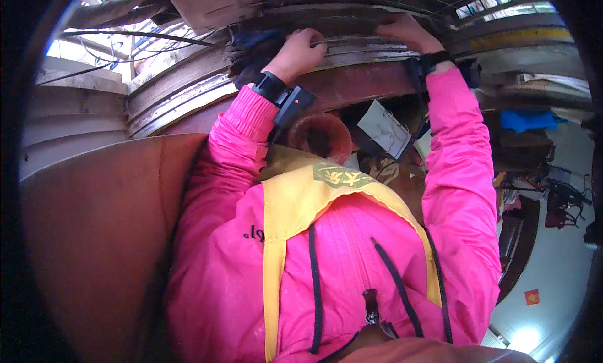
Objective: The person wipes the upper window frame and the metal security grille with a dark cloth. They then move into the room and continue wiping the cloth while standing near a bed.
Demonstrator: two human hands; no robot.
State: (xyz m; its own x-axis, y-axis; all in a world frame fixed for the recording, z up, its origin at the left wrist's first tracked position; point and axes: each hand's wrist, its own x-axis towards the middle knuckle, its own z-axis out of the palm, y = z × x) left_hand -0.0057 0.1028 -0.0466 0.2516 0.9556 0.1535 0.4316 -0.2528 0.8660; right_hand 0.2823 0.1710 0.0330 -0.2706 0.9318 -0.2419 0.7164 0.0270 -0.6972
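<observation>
Both my hands are raised at a worn window ledge [358, 47] in the upper middle of the head view. My left hand [299, 52] has its thumb and fingertips close together near the ledge; whether a thin item lies between them I cannot tell. Beside it is a dark, crumpled cloth-like item [252, 52]. Further right, my right hand [407, 33] reaches to the dark surface behind the ledge, its fingertips blurred and in shadow. Black devices are strapped around both wrists. Pink sleeves and a yellow apron [294, 193] cover my arms and chest.
Below the ledge stand a reddish bucket [322, 136] and a white paper bag [384, 129] with string handles. A brown wooden panel [103, 221] fills the left side. Dark cables [141, 34] hang at the upper left. A blue item [530, 119] lies at the right.
</observation>
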